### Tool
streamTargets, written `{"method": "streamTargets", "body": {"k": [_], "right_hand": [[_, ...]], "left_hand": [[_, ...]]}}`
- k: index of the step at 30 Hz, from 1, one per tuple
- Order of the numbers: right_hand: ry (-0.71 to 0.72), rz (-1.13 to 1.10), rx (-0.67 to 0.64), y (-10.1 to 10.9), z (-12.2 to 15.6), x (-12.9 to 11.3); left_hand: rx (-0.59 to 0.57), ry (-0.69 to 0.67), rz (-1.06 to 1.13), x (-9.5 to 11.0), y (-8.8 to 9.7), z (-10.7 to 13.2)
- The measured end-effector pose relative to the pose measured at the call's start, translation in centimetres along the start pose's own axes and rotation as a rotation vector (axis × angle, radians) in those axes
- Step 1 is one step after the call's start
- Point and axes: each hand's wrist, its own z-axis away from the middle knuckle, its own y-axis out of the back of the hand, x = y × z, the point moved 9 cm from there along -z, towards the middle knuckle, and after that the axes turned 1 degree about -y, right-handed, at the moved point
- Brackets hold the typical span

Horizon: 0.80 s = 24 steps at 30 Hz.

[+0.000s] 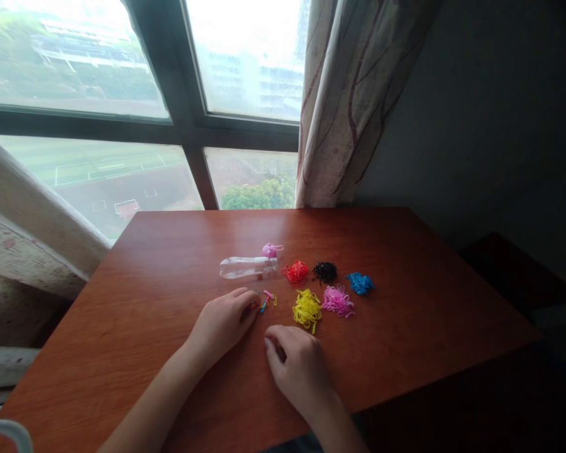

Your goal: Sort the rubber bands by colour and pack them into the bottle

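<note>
My left hand [226, 318] rests on the table with its fingers bent down and closed at the edge of a small mixed bunch of rubber bands [268, 299]; coloured bits show at its fingertips. To the right, my right hand [298, 362] lies curled, thumb and forefinger nearly together; whatever they hold, if anything, is too small to make out. Beyond my right hand is a yellow heap of rubber bands [307, 309]. Around it sit a pink heap [338, 301], a red heap [296, 272], a black heap [325, 272] and a blue heap [360, 283].
A clear plastic bottle [245, 267] lies on its side behind my left hand, with a pink cap with a loop [270, 250] by its neck. The brown wooden table [122, 327] reaches to a window. Curtains [344, 100] hang at both sides.
</note>
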Motion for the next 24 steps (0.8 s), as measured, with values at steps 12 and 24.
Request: {"method": "streamTargets", "body": {"k": [12,24], "right_hand": [[0.019,0.001,-0.007,0.2,-0.1,-0.3],[0.008,0.062,-0.015,-0.2,-0.1,-0.1]], "left_hand": [[0.087,-0.040,0.256,0.1,1.4,-0.1],[-0.017,-0.264,0.073,7.4,1.4,-4.1]]}}
